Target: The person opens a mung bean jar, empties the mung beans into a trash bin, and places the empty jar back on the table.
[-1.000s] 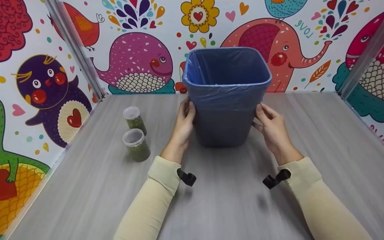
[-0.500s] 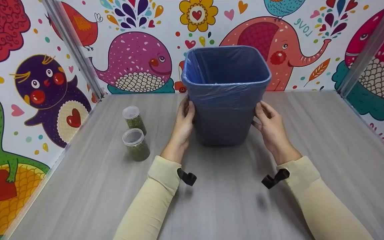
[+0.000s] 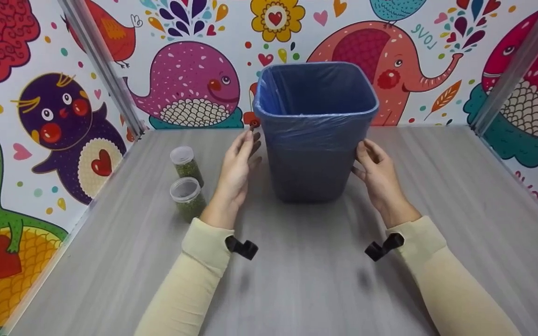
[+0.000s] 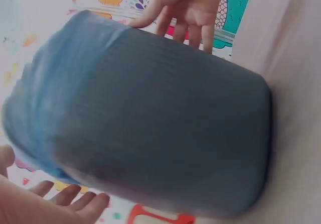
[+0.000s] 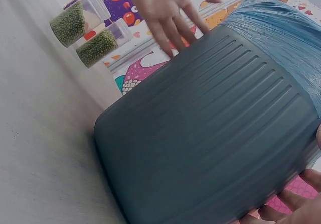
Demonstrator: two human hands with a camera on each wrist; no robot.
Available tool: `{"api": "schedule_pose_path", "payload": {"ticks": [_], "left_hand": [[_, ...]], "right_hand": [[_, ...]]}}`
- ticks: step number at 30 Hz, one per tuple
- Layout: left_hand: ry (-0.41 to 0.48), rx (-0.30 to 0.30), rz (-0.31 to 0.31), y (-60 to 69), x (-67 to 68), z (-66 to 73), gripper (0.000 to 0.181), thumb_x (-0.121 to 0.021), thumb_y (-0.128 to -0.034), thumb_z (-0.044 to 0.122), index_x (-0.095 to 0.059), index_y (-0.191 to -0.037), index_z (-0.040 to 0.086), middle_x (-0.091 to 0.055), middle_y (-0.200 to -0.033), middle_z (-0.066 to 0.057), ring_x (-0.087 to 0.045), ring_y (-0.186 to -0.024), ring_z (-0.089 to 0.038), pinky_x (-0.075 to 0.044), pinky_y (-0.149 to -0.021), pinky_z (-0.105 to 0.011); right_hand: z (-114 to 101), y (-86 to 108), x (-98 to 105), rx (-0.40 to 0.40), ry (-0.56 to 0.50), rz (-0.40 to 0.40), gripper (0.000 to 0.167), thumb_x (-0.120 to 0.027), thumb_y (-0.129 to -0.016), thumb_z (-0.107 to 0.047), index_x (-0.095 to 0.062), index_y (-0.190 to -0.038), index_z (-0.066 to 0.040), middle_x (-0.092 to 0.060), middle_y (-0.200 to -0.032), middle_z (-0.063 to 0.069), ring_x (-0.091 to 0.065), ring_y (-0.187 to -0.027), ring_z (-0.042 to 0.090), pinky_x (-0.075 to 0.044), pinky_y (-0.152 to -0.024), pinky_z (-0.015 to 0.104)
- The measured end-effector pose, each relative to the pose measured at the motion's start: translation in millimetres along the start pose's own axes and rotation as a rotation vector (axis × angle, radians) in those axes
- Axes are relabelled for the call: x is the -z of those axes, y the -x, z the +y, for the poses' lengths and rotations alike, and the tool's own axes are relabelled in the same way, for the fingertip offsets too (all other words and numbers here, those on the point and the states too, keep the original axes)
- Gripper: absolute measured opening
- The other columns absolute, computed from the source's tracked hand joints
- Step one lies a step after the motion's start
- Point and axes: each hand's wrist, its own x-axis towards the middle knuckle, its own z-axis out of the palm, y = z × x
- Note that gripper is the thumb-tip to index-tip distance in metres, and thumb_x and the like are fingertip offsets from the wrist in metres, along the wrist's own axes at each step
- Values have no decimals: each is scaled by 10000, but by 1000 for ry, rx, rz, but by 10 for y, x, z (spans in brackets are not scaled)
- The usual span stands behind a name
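Sleeves [image 3: 451, 275]: pale yellow, reaching over the near part of the desk [image 3: 306, 280], a black clip [image 3: 245, 248] at each wrist
Front jar [image 3: 191, 205]: upright toward the desk's left edge, clear, holding small green beans or beads
Left hand [image 3: 234, 175]: released, fingers loosely extended just beside the bin [image 3: 313, 175], a gap showing between
Right hand [image 3: 381, 175]: not clenched, thumb and mostly straight fingers resting against the bin's right side; some fingertips are hidden, and how firmly they press cannot be told
Back jar [image 3: 189, 170]: just beyond the front jar, slimmer, same green contents
Bin's place: upright on the desk, near the middle of the far edge, well apart from both jars
Progress, as judged: bin standing and lined; letting go looks half done, left side free, right side not yet; both jars untouched
Bin's look: tall, dark grey-blue, rounded corners, grooved wall, narrowing toward the base, mouth open upward
Liner [image 3: 320, 133]: thin glossy blue film inside, folded over the rim into a wrinkled outer band
Mural [image 3: 196, 77]: bright cartoon animals behind the desk's far edge
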Motion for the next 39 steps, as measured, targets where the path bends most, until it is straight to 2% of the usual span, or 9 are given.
{"api": "schedule_pose_path", "payload": {"ticks": [4,8,12,15,17,21,26,32,39], "left_hand": [[-149,-58,10,99,208,205,468,-517,-1133,204,-481,-1553,1,-542,-1549,-193,-490,-1446,-311,-401,-1199,-482],[-372,-119,40,120,545,346,417,-599,-1102,201,-572,-1462,-6,-612,-1449,-152,-536,-1359,-257,-427,-1168,-407],[-628,-127,80,112,969,358,450,-670,-1068,308,-622,-1413,24,-627,-1428,-133,-535,-1363,-257,-408,-1190,-398],[-740,-106,77,135,1279,308,514,-706,-1041,368,-618,-1418,30,-610,-1461,-149,-517,-1402,-293,-378,-1217,-436],[-736,-92,41,162,1462,257,547,-719,-1036,343,-586,-1449,9,-582,-1492,-180,-494,-1426,-322,-347,-1236,-471],[-641,-45,-76,206,1756,132,653,-756,-1006,164,-456,-1564,4,-497,-1554,-221,-423,-1473,-339,-315,-1239,-518],[-560,1,-199,205,1973,-54,905,-809,-900,-13,-307,-1652,36,-462,-1571,-262,-431,-1437,-352,-331,-1187,-475],[-544,96,-168,191,2063,-253,950,-863,-849,2,-326,-1632,25,-469,-1539,-251,-465,-1373,-312,-361,-1115,-360],[-560,142,-139,205,2075,-341,878,-869,-848,29,-379,-1571,-53,-504,-1525,-240,-491,-1359,-277,-387,-1127,-358]], "right_hand": [[8,-12,-3,2,0,-9,763,-560,-1074,-410,-283,-1667,-16,-378,-1613,182,-389,-1517,300,-372,-1224,471],[12,-18,-5,9,-5,-9,761,-563,-1077,-396,-276,-1666,-10,-362,-1632,195,-377,-1528,306,-368,-1226,476],[14,-16,-12,11,-1,-5,765,-571,-1070,-400,-284,-1666,-14,-361,-1640,198,-378,-1530,307,-369,-1225,477],[13,-10,-18,2,8,-4,776,-574,-1061,-418,-290,-1667,-26,-368,-1644,193,-383,-1529,305,-370,-1224,475],[11,-7,-20,0,11,-3,780,-574,-1058,-425,-292,-1668,-31,-369,-1648,191,-382,-1530,304,-370,-1225,473],[3,-1,-11,0,8,-7,775,-566,-1063,-421,-284,-1671,-32,-357,-1656,194,-372,-1536,305,-362,-1230,473],[-13,4,17,-9,9,-7,781,-571,-1059,-429,-284,-1674,-43,-346,-1672,183,-358,-1551,297,-356,-1233,471],[-13,-2,20,-15,9,-8,787,-582,-1052,-437,-291,-1674,-52,-349,-1672,175,-356,-1554,293,-358,-1231,468],[2,-4,21,-9,0,-10,807,-584,-1055,-419,-251,-1680,-32,-327,-1680,185,-350,-1553,302,-358,-1232,472]]}}
